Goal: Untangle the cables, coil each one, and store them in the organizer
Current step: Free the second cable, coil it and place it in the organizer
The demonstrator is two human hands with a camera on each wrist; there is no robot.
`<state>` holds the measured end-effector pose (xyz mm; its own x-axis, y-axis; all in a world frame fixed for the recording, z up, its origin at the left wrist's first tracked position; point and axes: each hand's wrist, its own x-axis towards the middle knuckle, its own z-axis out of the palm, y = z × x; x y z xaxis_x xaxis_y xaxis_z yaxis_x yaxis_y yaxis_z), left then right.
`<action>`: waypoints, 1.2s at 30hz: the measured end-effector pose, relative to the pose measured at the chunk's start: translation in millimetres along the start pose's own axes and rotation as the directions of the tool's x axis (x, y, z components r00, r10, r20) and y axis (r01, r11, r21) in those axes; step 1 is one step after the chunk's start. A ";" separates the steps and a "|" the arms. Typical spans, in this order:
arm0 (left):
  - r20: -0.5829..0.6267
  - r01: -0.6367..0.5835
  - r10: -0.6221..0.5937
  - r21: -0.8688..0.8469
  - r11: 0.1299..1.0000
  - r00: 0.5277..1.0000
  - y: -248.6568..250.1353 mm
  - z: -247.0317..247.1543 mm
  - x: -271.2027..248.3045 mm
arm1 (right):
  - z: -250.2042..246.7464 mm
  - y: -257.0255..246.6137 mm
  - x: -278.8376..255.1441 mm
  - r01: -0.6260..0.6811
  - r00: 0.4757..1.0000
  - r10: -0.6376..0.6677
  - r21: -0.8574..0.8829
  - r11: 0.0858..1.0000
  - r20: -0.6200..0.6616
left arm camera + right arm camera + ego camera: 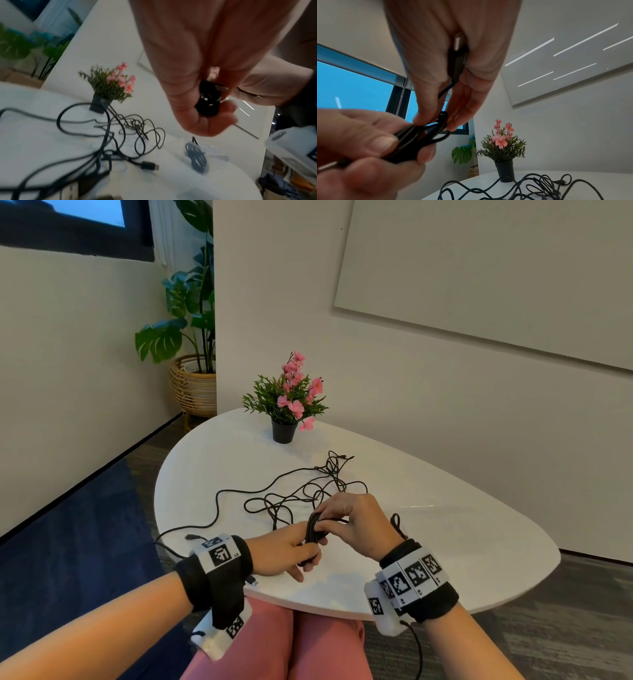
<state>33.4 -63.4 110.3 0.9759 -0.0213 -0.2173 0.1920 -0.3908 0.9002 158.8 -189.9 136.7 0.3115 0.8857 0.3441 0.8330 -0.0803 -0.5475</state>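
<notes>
A: Even, soft light in the head view; the window (68, 213) at upper left is bright, and the desk (445, 525) carries a faint glare streak.

B: Both wrist views are blurred. The cables (106, 135) smear at lower left, straight lines bow toward the edges.

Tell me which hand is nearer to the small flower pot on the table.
Right. The right hand sits just this side of the flower pot, across the loose cables. The left hand is lower, closer to the person.
</notes>
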 end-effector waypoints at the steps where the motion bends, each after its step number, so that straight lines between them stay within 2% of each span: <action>1: -0.016 0.002 -0.001 0.065 0.998 1.000 -0.5 -2.2 -0.2 | -1.4 -0.6 -0.8 -0.008 1.000 0.008 -0.014 1.000 0.000; 3: -0.010 0.041 -0.040 0.235 0.971 0.999 -1.6 -8.8 0.4 | -7.8 -4.8 -2.6 -0.013 0.999 0.019 -0.130 0.991 0.047; 4: 0.005 0.057 -0.062 0.318 0.946 0.998 -1.4 -11.4 0.8 | -12.2 -9.0 -2.8 -0.008 0.993 0.034 -0.231 0.973 0.109; 7: 0.077 0.051 -0.119 0.590 0.806 0.990 7.0 -9.4 2.7 | -21.2 -26.4 2.1 0.080 0.950 0.094 -0.524 0.848 0.297; 9: 0.115 -0.012 -0.098 0.701 0.713 0.989 14.1 -6.0 4.9 | -25.4 -31.9 8.3 0.107 0.931 0.108 -0.545 0.831 0.348; 11: 0.139 -0.066 -0.064 0.764 0.642 0.988 19.5 -5.7 2.7 | -29.2 -31.1 14.0 0.053 0.924 0.125 -0.446 0.894 0.361; 13: 0.174 -0.135 -0.013 0.807 0.575 0.985 22.1 -9.1 -0.5 | -31.6 -21.6 17.6 -0.045 0.914 0.111 -0.176 0.983 0.391; 15: 0.176 -0.190 0.078 0.824 0.534 0.981 20.8 -13.5 -3.2 | -30.7 -7.9 17.6 -0.108 0.919 0.044 0.142 0.984 0.391; 18: 0.071 -0.193 0.204 0.707 0.680 0.976 16.6 -22.2 -5.8 | -23.4 8.4 13.2 -0.135 0.971 0.041 0.392 0.910 0.237; 20: -0.033 -0.168 0.245 0.638 0.752 0.969 14.3 -27.3 -7.7 | -14.2 12.3 9.0 -0.120 0.990 0.073 0.438 0.891 0.121; 22: -0.186 -0.138 0.277 0.538 0.831 0.943 7.9 -28.7 -8.6 | -3.5 14.2 5.7 -0.106 0.994 0.104 0.428 0.898 0.028; 24: -0.320 -0.147 0.313 0.451 0.880 0.894 2.7 -26.7 -8.8 | 7.1 15.4 2.5 -0.116 0.990 0.136 0.361 0.925 -0.031; 29: -0.517 -0.100 0.234 0.273 0.957 0.824 0.7 -21.0 -3.2 | 30.5 9.6 -2.1 -0.102 0.994 0.103 0.042 0.994 -0.045; 33: -0.651 -0.030 0.128 0.159 0.987 0.749 4.1 -17.9 9.2 | 41.7 -1.5 0.7 -0.165 0.985 0.170 -0.240 0.957 0.002; 36: -0.677 0.042 0.094 0.181 0.983 0.730 6.5 -15.6 17.3 | 49.0 -13.0 -4.7 -0.155 0.985 0.171 -0.349 0.924 0.015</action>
<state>53.1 -52.0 118.3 0.8010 0.5705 0.1813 0.2104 -0.5517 0.8070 124.1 -170.6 104.7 0.4420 0.8660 0.2339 0.8813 -0.3705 -0.2935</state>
